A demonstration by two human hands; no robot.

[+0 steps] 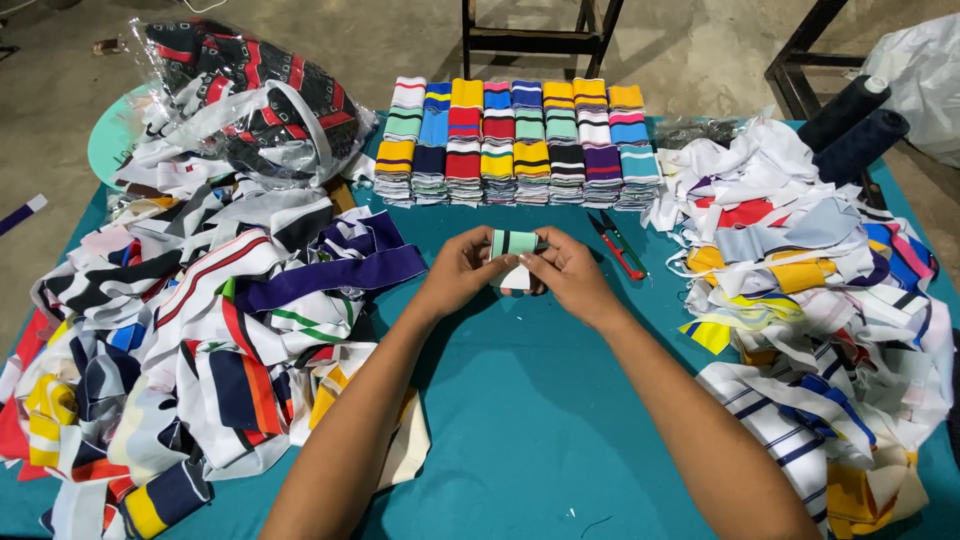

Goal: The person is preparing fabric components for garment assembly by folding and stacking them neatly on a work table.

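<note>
- The left hand (462, 270) and the right hand (566, 274) meet over the middle of the teal tabletop (520, 400), each grip clenched on the same folded mint-green striped band (513, 244); the left holds its left end, the right its right end.
- A white piece of cloth (516, 277) hangs just below the band, between the two hands; whether it belongs to the band cannot be told.
- Beyond the grip, near the far edge, stand neat rows of folded striped bands (518, 140) in many colours.
- Just right of the right hand lies a pair of red-handled snips (618, 246), apart from the fingers.
- Further right sprawls a loose heap of cloth strips (810, 290), with two dark thread cones (852, 125) behind it.
- Left of the left hand lies a larger heap of striped collars (190, 340); a purple strip (335, 275) reaches toward the left wrist.
- Far left, beyond that heap, sits a clear plastic bag (245, 95) of dark patterned cloth.
</note>
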